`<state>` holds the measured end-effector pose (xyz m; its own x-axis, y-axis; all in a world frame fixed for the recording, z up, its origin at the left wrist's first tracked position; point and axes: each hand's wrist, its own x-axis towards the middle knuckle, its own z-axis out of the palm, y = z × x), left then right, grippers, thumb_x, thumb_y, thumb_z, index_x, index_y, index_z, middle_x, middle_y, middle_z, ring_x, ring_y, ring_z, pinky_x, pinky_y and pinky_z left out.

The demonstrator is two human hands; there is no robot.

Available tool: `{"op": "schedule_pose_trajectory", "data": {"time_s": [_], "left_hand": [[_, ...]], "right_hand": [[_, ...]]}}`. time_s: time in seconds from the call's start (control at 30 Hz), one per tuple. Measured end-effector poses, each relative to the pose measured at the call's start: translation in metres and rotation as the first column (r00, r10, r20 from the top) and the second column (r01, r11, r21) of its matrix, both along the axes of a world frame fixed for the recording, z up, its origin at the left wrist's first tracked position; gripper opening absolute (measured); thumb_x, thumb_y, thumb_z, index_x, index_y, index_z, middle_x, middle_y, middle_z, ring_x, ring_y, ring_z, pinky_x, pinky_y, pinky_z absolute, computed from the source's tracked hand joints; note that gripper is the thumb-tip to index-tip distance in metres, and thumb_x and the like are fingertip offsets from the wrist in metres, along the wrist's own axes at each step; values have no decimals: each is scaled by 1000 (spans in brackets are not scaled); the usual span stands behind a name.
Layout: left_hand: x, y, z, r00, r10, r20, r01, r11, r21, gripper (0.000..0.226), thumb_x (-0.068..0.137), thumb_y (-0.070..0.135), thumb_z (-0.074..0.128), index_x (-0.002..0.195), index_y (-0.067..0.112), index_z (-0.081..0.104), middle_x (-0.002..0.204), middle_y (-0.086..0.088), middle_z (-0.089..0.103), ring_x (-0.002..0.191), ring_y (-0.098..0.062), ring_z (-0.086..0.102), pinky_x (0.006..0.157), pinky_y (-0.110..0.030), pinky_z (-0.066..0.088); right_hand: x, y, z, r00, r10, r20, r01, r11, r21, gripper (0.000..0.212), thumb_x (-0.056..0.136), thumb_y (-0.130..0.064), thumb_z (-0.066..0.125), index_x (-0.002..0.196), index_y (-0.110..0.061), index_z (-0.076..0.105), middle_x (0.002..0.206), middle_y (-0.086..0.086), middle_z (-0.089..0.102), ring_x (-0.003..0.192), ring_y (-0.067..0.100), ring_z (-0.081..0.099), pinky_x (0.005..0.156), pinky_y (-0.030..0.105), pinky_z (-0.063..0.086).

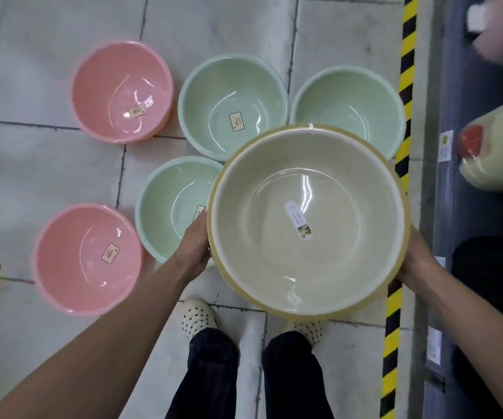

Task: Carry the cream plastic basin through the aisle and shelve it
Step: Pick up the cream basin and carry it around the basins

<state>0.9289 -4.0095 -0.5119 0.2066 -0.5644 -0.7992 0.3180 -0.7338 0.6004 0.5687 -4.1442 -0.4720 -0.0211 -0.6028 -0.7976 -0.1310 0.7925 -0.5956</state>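
Observation:
The cream plastic basin (307, 220) is round and upright, with a yellowish outer rim and a white label inside. It hangs above the floor in front of me. My left hand (194, 244) grips its left rim. My right hand (418, 261) grips its right rim, the fingers hidden under the edge. To the right runs a dark shelf (453, 207) with price tags on its front edge.
Three green basins (233, 104) (350, 101) (171, 204) and two pink basins (120, 89) (87, 258) sit on the tiled floor. Yellow-black tape (395, 328) marks the floor by the shelf. A cream item with a red end (498, 149) lies on the shelf. My feet (199, 317) stand below.

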Motion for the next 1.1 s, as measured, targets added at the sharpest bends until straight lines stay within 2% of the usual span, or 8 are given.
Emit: {"op": "schedule_pose_trajectory", "data": {"time_s": [0.2, 0.3, 0.47, 0.63, 0.73, 0.83, 0.93, 1.1], "left_hand": [[62, 36, 26, 979, 54, 195, -39, 996, -79, 25, 103, 25, 62, 125, 24, 72, 97, 0, 80, 83, -22, 71, 80, -49, 61], [91, 64, 27, 958, 113, 263, -82, 989, -126, 33, 102, 23, 64, 134, 22, 66, 98, 13, 81, 81, -2, 75, 70, -27, 64], [131, 109, 9, 935, 239, 261, -195, 963, -184, 35, 94, 28, 63, 129, 26, 70, 114, -17, 74, 95, -26, 66, 82, -46, 56], [161, 136, -22, 909, 339, 243, -306, 938, -162, 55, 79, 34, 70, 131, 17, 70, 102, -8, 78, 89, -28, 68, 84, -49, 58], [172, 142, -51, 900, 362, 243, -331, 930, -160, 34, 95, 16, 65, 129, 18, 70, 88, 2, 78, 83, -25, 69, 75, -41, 59], [176, 146, -82, 900, 373, 225, -344, 926, -155, 36, 99, 18, 63, 134, 24, 69, 106, -4, 80, 90, -29, 73, 84, -50, 62], [176, 154, -120, 906, 370, 207, -341, 926, -160, 36, 104, 25, 60, 139, 28, 67, 126, -14, 75, 113, -41, 72, 100, -68, 55], [170, 156, -152, 901, 390, 191, -353, 914, -202, 42, 111, 43, 50, 149, 31, 58, 146, -5, 66, 137, -30, 61, 114, -61, 47]], "right_hand": [[87, -14, 28, 979, 203, -13, -203, 977, -59, 15, 92, -31, 68, 103, -33, 76, 87, -9, 80, 93, 24, 70, 88, 46, 55], [132, -11, 23, 966, 259, 17, -257, 964, -65, 12, 93, -27, 64, 95, -30, 75, 76, -11, 76, 92, 27, 63, 85, 46, 46], [200, 5, -12, 952, 304, 42, -301, 951, -65, 18, 94, -34, 64, 94, -36, 81, 102, 6, 79, 94, 28, 65, 84, 46, 48], [246, 17, -61, 949, 314, 19, -313, 950, -14, 19, 92, -34, 65, 84, -33, 82, 89, 0, 77, 89, 28, 65, 82, 46, 47], [259, 19, -88, 940, 340, 36, -339, 940, -36, 17, 91, -40, 69, 101, -35, 82, 100, 0, 81, 94, 29, 71, 88, 46, 53], [265, 17, -117, 927, 374, 9, -373, 927, -38, 24, 92, -42, 69, 113, -37, 79, 111, 0, 81, 111, 33, 74, 103, 50, 55], [263, 17, -147, 908, 419, -14, -420, 907, -37, 26, 94, -48, 63, 114, -39, 77, 110, -1, 80, 112, 36, 70, 96, 47, 55], [270, 16, -170, 903, 428, -20, -429, 902, -42, 37, 92, -53, 60, 115, -32, 78, 115, -3, 80, 114, 24, 72, 107, 51, 52]]}}
